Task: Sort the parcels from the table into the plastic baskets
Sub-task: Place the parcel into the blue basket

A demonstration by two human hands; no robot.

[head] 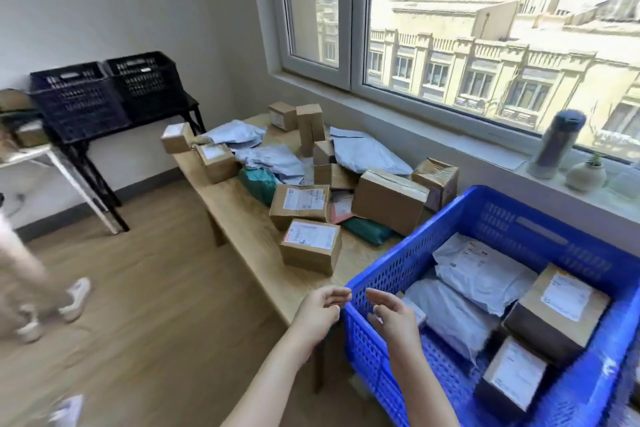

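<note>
A pile of cardboard boxes (310, 245) and grey mailer bags (367, 154) covers the wooden table (242, 215). At its near end stands a blue plastic basket (408, 263) holding several boxes and grey mailers. My left hand (320, 310) hovers just outside the basket's near left corner, fingers loosely curled and holding nothing. My right hand (393, 317) is over the basket's left wall, fingers relaxed, also holding nothing. The two hands are a short gap apart.
Two black plastic baskets (79, 100) stand on a black stand at the back left wall, beside a white folding table (41, 156). Another person's legs and white shoes (74, 298) are at the left. A flask (557, 146) and small pot sit on the windowsill.
</note>
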